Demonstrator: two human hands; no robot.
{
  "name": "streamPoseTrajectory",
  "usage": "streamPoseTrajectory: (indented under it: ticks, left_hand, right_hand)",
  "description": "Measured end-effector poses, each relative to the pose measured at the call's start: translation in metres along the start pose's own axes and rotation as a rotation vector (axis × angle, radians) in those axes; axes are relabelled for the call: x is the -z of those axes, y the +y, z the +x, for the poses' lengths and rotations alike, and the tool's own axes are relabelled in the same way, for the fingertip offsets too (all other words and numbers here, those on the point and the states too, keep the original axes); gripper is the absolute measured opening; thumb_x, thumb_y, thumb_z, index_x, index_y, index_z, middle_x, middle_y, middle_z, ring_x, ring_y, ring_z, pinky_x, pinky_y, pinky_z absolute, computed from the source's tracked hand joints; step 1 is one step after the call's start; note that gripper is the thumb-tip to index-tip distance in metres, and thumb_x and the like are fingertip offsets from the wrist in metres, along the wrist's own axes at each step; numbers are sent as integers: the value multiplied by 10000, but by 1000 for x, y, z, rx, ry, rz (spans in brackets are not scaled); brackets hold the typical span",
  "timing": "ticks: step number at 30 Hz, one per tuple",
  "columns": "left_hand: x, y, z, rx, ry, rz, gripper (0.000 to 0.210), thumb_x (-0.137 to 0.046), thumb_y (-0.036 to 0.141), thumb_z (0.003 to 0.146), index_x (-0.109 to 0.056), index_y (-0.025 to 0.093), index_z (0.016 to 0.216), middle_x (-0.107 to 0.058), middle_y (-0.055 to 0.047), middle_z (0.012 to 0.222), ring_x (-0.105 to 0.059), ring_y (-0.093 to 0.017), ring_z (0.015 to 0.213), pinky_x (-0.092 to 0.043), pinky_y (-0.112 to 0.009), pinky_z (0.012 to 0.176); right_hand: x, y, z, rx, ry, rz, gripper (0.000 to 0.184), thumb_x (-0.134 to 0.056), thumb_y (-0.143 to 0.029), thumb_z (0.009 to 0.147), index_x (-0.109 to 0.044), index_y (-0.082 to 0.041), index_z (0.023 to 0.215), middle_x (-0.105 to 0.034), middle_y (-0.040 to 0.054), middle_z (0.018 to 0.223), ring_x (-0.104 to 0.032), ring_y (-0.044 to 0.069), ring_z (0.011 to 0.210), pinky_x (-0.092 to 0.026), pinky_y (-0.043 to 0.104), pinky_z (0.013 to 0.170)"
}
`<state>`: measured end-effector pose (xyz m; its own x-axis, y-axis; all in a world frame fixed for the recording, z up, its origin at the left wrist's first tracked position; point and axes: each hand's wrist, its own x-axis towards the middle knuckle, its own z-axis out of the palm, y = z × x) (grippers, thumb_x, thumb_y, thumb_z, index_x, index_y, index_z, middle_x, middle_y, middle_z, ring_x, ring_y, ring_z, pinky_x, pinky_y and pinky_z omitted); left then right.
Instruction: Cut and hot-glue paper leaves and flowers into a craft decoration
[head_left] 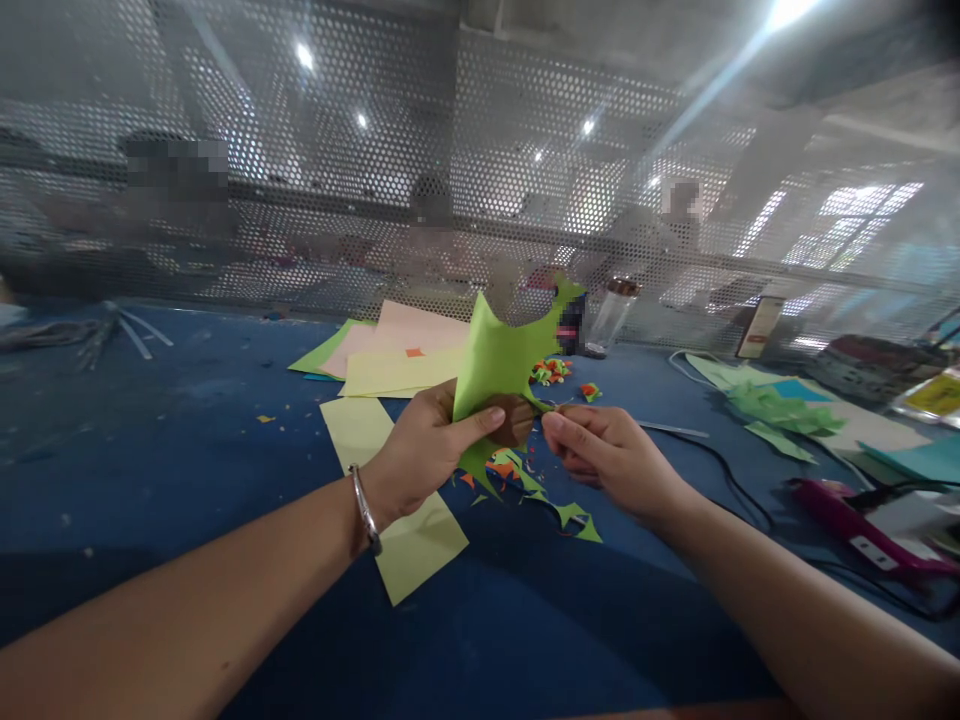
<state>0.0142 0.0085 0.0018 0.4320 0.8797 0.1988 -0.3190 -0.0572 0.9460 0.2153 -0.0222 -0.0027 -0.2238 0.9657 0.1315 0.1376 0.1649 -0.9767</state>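
My left hand (431, 440) grips a sheet of light green paper (499, 360), thumb on the near side and shaded fingers behind. The sheet stands tilted, its edges cut into curved notches and points. Fingers of my right hand (600, 445) are closed at the sheet's right edge around scissors (541, 406), mostly hidden by the fingers. Beneath the hands lie green offcuts (574, 515) and orange scraps (504, 468). Just beyond the sheet sits a small pile of orange and green cut pieces (551, 372).
Pale yellow sheets (420, 550) and a pink sheet (420, 325) lie left of centre on the blue table (187, 420). At right are a magenta power strip (847, 525), black cables (727, 460) and more paper (870, 415). A clear jar (611, 315) stands near the perforated metal screen (525, 150).
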Motion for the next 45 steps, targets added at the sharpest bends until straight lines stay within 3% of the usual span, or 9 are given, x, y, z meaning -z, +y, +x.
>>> streamPoseTrajectory:
  ticks: [9,13,20,27,38,45]
  left_hand:
    - [6,0,1,-117,27,121,312,-796,241,770,-669,173,1048,-756,-85,1040,-725,-224,903,-593,-332,819]
    - [9,0,2,-99,-30,93,369,-804,208,753,-600,192,1060,-745,-55,953,-728,-217,822,-603,-327,743]
    - [14,2,3,-65,-84,95,397,-794,219,771,-573,178,1099,-737,-92,1026,-725,-235,917,-591,-366,849]
    - [16,4,3,-39,-137,149,414,-797,232,777,-551,187,1106,-728,-62,989,-728,-211,849,-601,-319,754]
    - [20,6,5,-67,-215,223,413,-776,229,797,-538,175,1130,-742,-74,896,-722,-199,782,-576,-281,699]
    - [21,6,5,-29,-268,234,371,-748,247,828,-519,185,1113,-747,-92,933,-734,-215,811,-588,-319,726]
  right_hand:
    - [5,4,2,-2,-1,-80,511,-646,-639,851,-496,-186,670,-243,-116,485,-177,34,404,-142,207,388]
    - [7,3,1,10,-22,-127,509,-622,-638,868,-507,-184,669,-263,-103,501,-198,44,418,-163,213,397]
    - [9,2,0,26,-71,-157,484,-599,-591,907,-502,-183,665,-284,-89,529,-205,49,438,-166,213,410]
    - [10,2,0,18,-85,-175,479,-631,-593,882,-507,-183,667,-309,-80,549,-231,55,449,-175,211,409]
    - [17,2,1,43,-136,-334,501,-575,-606,910,-483,-187,652,-360,-56,571,-300,72,493,-219,220,441]
    - [20,2,1,89,-152,-469,496,-529,-579,946,-470,-192,641,-337,-53,588,-314,79,500,-228,229,457]
